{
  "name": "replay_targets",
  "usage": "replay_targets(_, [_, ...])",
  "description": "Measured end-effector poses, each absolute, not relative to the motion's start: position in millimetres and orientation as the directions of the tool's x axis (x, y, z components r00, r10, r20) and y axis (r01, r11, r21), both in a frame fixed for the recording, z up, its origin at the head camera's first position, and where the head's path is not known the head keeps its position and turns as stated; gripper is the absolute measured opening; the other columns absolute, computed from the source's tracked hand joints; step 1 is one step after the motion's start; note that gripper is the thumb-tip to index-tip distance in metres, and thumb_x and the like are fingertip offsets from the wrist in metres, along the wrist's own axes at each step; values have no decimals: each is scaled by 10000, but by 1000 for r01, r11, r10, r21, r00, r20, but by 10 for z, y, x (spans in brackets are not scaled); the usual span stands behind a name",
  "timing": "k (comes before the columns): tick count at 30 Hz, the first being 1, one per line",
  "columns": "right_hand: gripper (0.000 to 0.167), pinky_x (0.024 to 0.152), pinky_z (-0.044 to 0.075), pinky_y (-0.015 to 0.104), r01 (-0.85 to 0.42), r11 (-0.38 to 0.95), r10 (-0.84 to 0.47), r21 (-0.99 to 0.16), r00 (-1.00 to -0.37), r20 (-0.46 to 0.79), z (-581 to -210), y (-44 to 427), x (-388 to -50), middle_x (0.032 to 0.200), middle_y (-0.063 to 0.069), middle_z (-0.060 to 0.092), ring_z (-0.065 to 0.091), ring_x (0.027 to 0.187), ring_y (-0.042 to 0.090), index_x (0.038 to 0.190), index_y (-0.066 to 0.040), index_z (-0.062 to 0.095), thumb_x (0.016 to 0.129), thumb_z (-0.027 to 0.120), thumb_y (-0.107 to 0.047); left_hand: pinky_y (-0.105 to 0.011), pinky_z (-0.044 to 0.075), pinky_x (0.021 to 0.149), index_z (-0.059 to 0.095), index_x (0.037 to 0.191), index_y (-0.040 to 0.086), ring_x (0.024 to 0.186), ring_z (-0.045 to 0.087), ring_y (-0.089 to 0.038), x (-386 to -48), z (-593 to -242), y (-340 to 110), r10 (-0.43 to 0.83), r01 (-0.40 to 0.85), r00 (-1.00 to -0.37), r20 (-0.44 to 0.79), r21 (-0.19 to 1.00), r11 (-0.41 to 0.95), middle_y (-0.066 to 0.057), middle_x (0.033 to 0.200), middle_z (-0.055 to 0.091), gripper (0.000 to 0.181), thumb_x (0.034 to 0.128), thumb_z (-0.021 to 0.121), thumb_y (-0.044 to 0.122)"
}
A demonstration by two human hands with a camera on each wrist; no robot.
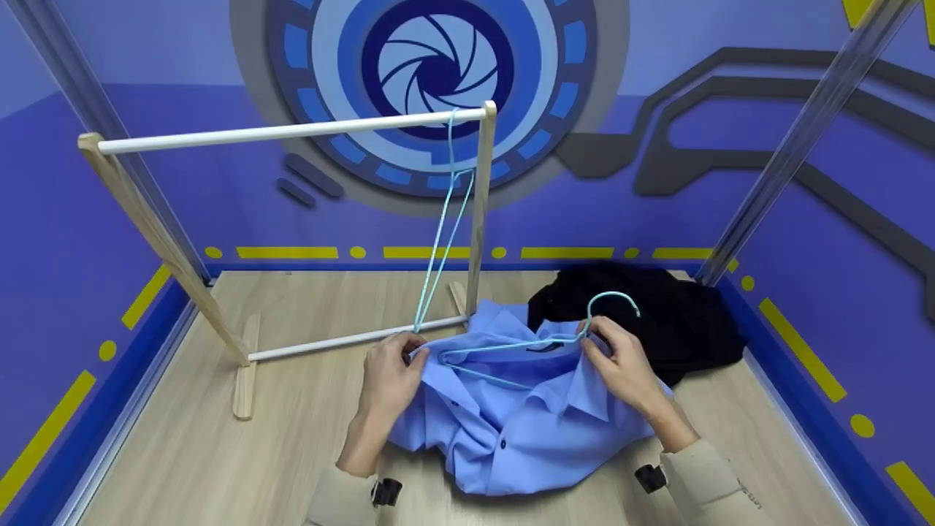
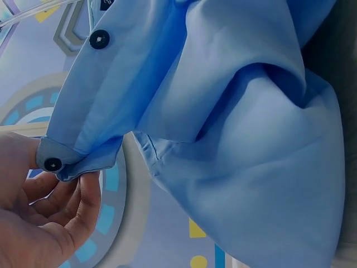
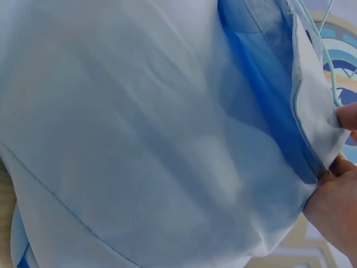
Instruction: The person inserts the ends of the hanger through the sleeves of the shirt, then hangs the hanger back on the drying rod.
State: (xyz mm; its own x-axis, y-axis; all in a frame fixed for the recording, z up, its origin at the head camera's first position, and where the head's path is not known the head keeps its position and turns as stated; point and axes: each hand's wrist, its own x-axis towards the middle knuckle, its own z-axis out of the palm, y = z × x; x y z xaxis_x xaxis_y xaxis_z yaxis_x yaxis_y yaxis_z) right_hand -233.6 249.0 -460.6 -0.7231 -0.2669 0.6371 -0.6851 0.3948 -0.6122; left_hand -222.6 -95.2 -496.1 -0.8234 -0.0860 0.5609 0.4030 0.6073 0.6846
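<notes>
Both your grips, left hand (image 1: 388, 374) and right hand (image 1: 624, 364), pinch the blue shirt (image 1: 537, 442), whose part-tucked turquoise hanger (image 1: 537, 342) could slip free if you tug unevenly.

Soft, even light in your head view; duller, hazier wrist views.
You get diffuse brightness over the pale wood-grain bench (image 1: 314, 424), a soft shadow under the near edge of the light blue buttoned fabric shirt (image 1: 540, 446), and little detail in the dark folds of the crumpled black cloth (image 1: 690, 321). Your left wrist view darkens along its right edge; your right wrist view washes the shirt pale and low in contrast, its surface smoothed soft.
</notes>
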Motion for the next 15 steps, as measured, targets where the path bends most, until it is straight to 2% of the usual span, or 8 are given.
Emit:
replay_targets(7, [157, 985, 439, 183, -687, 401, -255, -606, -719, 646, -4618, 2486, -2326, 975, 192, 658, 640, 958, 322, 953, 56, 652, 907, 609, 199, -325, 494, 627, 746, 859, 65, 675, 599, -140, -2228, -4967, -943, -80, 413, -821, 565, 686, 599, 4, 789, 678, 102, 826, 805, -11])
replay_targets(15, [164, 957, 445, 181, -694, 404, -249, -596, -710, 659, -4626, 2490, -2328, 959, 168, 655, 630, 924, 319, 945, 55, 653, 896, 614, 207, -332, 493, 641, 741, 871, 64, 683, 599, -150, -2223, -4987, -946, -71, 415, -825, 561, 685, 599, 2, 797, 679, 91, 838, 799, 3])
